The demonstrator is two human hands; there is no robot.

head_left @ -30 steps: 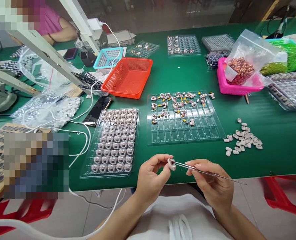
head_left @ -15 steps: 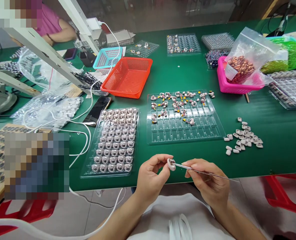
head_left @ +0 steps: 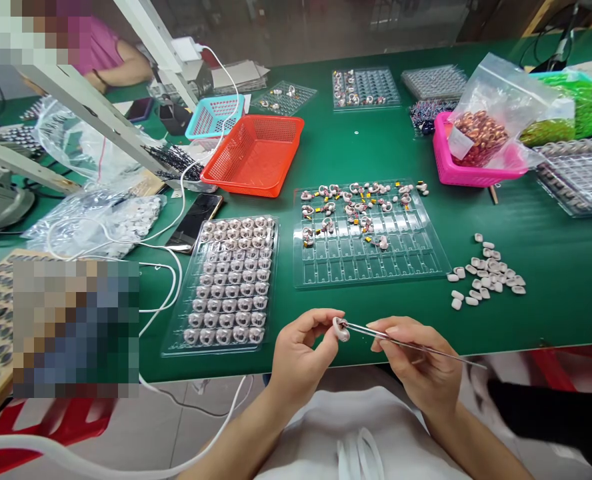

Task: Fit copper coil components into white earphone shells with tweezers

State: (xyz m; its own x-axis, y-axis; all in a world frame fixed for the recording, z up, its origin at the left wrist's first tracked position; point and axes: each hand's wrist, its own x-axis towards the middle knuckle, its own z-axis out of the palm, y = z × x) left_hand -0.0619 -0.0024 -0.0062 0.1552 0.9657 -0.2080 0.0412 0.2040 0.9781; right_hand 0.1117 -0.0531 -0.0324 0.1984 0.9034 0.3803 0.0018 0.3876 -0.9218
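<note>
So we've got our left hand (head_left: pixel 307 353) pinching a small pale earphone shell (head_left: pixel 341 329) between thumb and fingers, right over the table edge. Our right hand (head_left: pixel 421 360) grips metal tweezers (head_left: pixel 406 344), tips at the shell's opening. Just beyond the grip there's a clear tray (head_left: pixel 376 263) part-filled with wired earphone pieces, with a packed tray (head_left: pixel 229 287) to its left and loose pale caps (head_left: pixel 493 273) to its right. Farther off sits an orange-red basket (head_left: pixel 259 160).

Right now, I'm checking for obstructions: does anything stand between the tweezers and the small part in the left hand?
Nothing visible: the tweezers in the right hand reach the small part in the left hand.
</note>
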